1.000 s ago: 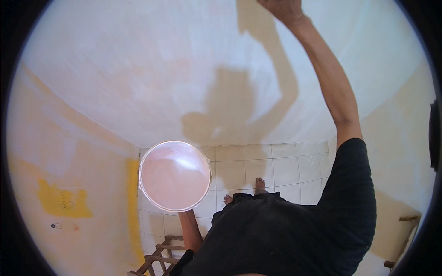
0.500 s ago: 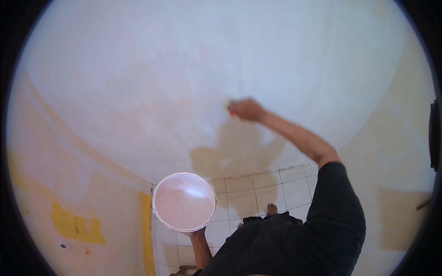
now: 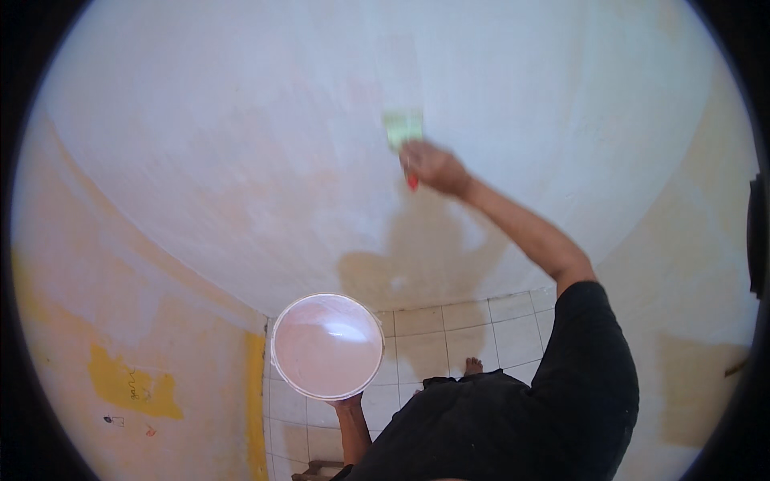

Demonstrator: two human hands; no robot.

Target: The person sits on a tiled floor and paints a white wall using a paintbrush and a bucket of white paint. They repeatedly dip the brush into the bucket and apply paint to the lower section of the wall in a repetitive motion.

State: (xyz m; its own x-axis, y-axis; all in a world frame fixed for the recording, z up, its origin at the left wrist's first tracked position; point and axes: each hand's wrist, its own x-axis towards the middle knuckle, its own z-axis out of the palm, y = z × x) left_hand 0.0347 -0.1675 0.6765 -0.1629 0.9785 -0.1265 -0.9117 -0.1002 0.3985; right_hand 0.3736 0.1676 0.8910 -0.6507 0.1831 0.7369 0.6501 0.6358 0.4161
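Observation:
My right hand (image 3: pixel 437 167) is closed round the red handle of a paintbrush (image 3: pixel 403 128). The brush's wide, pale green head points up and is at the white-streaked wall (image 3: pixel 281 120); motion blurs its tip. Lower left, my left hand (image 3: pixel 346 400) supports a round bucket (image 3: pixel 328 346) from beneath, gripping it near its bottom edge. Pale pinkish-white paint shows inside the bucket, with a bright glare on it. Most of my left fingers are hidden under the bucket.
A side wall (image 3: pixel 200 353) with a yellow patch and scribbles stands at left, meeting the front wall in a corner. Square tiles (image 3: pixel 421 321) cover the floor round my bare foot (image 3: pixel 474 365). A wooden piece (image 3: pixel 318 471) lies low by my left forearm. Something dark (image 3: pixel 756 236) is at the far right.
My right hand has moved up the wall, and the brush head now shows above it. The bucket in my left hand has shifted slightly right and up.

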